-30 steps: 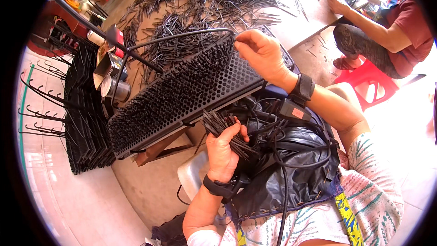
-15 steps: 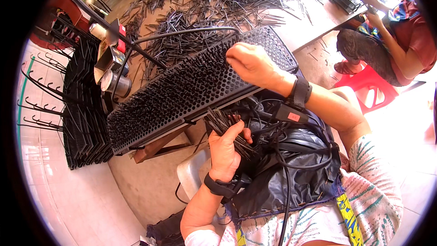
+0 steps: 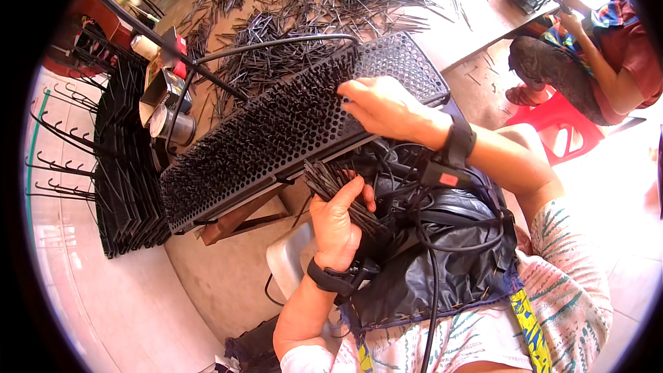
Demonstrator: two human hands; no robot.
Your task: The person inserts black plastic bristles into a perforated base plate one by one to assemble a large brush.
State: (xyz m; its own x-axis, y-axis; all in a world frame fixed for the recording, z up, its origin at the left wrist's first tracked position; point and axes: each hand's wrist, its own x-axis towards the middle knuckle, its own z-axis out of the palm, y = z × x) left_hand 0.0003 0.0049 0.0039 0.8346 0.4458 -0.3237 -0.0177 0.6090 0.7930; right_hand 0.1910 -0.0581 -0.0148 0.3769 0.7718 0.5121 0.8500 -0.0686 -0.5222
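A long black perforated tray (image 3: 404, 62), mostly filled with upright black pins, lies tilted across a low wooden stand in front of me. My right hand (image 3: 387, 107) rests on the tray near where the filled part meets its bare holes, fingers pinched at the pins. My left hand (image 3: 338, 224) sits just below the tray's near edge and grips a bundle of thin black sticks (image 3: 338, 190). A black plastic sheet (image 3: 449, 249) covers my lap. Both wrists wear dark bands.
Loose black sticks (image 3: 311, 0) are heaped over the wooden table beyond the tray. Stacked black racks (image 3: 124, 159) stand at the left beside a tape roll (image 3: 173, 124). Another person (image 3: 594, 48) sits on a red stool at the upper right.
My right hand has slid down and left along the tray, from its far corner onto the pin-filled surface. The left hand keeps its bundle below the tray.
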